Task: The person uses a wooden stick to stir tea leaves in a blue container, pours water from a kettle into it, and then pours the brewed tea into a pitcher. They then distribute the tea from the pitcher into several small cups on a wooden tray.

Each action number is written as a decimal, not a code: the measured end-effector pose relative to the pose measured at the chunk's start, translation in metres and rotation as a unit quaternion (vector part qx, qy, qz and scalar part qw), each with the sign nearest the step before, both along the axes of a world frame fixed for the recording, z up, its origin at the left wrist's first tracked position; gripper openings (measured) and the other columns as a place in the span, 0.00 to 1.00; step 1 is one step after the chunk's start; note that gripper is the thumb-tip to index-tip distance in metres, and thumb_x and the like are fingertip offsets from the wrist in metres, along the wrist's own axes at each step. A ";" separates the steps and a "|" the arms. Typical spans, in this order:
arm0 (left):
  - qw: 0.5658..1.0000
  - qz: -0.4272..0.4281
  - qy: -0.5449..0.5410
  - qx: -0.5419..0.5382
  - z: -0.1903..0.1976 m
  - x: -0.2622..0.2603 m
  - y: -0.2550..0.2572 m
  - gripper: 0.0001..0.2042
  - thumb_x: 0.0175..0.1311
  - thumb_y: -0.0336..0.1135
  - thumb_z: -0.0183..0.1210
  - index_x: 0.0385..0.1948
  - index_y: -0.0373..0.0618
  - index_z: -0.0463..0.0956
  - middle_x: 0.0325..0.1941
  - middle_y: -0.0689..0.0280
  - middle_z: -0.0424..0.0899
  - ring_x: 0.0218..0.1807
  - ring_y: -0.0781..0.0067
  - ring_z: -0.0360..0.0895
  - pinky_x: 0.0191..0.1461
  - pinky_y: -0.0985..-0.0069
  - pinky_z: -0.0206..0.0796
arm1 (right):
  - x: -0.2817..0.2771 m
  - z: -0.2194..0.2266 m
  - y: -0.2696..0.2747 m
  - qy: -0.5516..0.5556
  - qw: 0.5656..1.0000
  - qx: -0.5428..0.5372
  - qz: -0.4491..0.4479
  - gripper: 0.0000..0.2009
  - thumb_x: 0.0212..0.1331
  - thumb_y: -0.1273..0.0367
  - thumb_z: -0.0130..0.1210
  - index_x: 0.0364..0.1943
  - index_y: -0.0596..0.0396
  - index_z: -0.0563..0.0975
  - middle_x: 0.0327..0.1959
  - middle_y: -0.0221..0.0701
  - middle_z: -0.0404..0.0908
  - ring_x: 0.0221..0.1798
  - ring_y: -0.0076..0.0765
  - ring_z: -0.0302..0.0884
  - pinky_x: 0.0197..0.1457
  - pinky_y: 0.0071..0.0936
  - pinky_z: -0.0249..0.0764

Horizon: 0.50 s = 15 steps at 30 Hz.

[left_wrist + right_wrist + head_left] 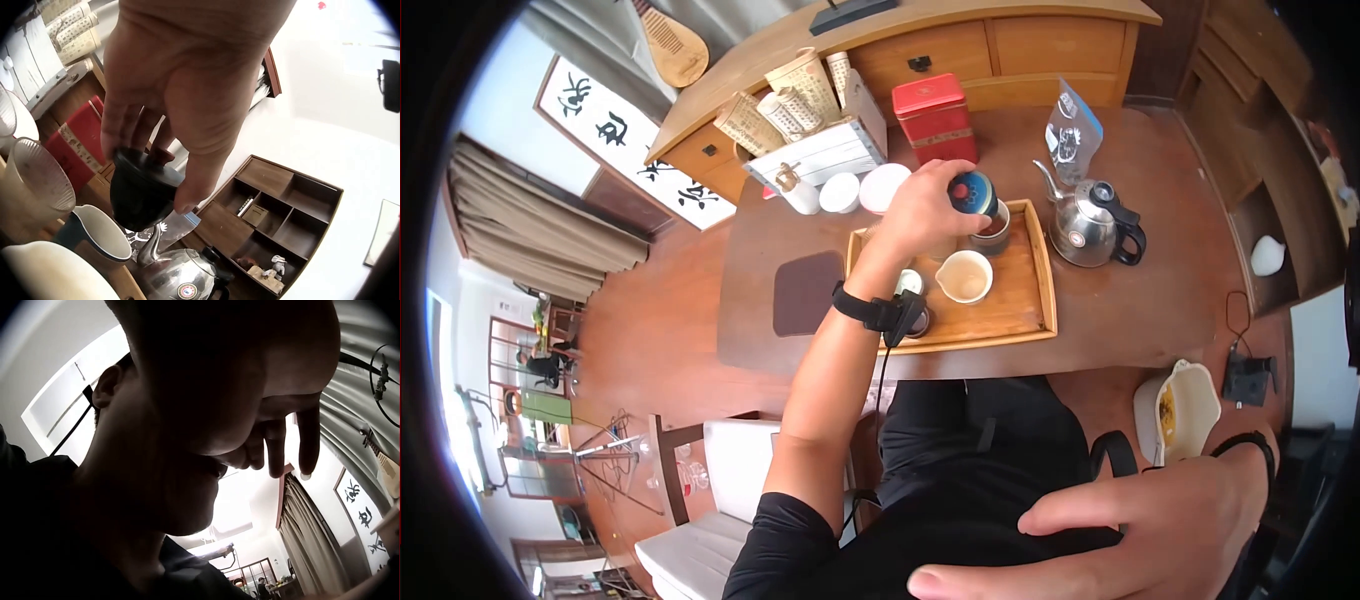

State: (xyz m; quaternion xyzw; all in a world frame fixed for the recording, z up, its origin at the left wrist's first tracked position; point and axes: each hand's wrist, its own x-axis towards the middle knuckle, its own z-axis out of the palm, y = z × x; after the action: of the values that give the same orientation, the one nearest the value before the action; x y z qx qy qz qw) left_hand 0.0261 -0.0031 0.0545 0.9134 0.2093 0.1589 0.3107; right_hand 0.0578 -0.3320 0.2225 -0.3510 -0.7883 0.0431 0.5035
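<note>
My left hand (925, 205) reaches across the wooden tea tray (1025, 310). It grips a dark lidded gaiwan (139, 197) by the rim, thumb on one side and fingers on the other. The blue lid (970, 190) with its reddish knob faces the head camera. Just beside and below it stands a dark cup with a pale inside (106, 231). A white spouted pitcher (965, 277) sits nearer on the tray. A ribbed glass (44, 178) shows in the left wrist view. My right hand (1140, 525) is raised close to my body, fingers loosely extended, holding nothing.
A steel kettle (1090, 225) stands right of the tray, with a clear pouch (1072, 135) behind it. A red tin (935, 120) and a white crate (820, 155) of rolled scrolls line the back. A dark mat (808, 293) lies left. A cream bin (1200, 400) is on the floor.
</note>
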 end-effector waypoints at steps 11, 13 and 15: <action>1.000 0.004 -0.001 0.024 -0.001 0.005 -0.005 0.37 0.46 0.40 0.82 0.62 0.38 0.80 0.54 0.55 0.86 0.53 0.60 0.86 0.62 0.65 0.79 | -0.025 -0.030 0.012 0.059 0.989 0.129 -0.051 0.15 0.73 0.63 0.56 0.57 0.50 0.86 0.67 0.28 0.85 0.65 0.36 0.83 0.58 0.31 0.78; 0.999 0.001 -0.012 0.031 0.000 0.005 -0.006 0.37 0.46 0.39 0.82 0.62 0.38 0.80 0.54 0.55 0.86 0.53 0.60 0.86 0.61 0.65 0.79 | 0.024 -0.018 0.004 -0.174 0.982 0.011 0.067 0.07 0.63 0.64 0.64 0.44 0.42 0.87 0.47 0.19 0.89 0.47 0.27 0.88 0.46 0.24 0.80; 0.999 -0.009 -0.025 0.038 -0.001 0.007 -0.003 0.37 0.45 0.39 0.82 0.62 0.38 0.80 0.54 0.55 0.86 0.53 0.61 0.87 0.61 0.64 0.79 | 0.027 -0.071 0.001 -0.160 0.985 -0.067 -0.020 0.11 0.61 0.70 0.57 0.45 0.47 0.85 0.51 0.26 0.89 0.53 0.31 0.87 0.54 0.30 0.81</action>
State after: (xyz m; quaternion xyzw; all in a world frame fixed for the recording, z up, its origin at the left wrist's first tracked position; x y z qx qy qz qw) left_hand 0.0330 -0.0060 0.0537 0.9222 0.1870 0.1863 0.2825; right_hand 0.0844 -0.3309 0.1513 -0.4022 -0.8468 0.0286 0.3469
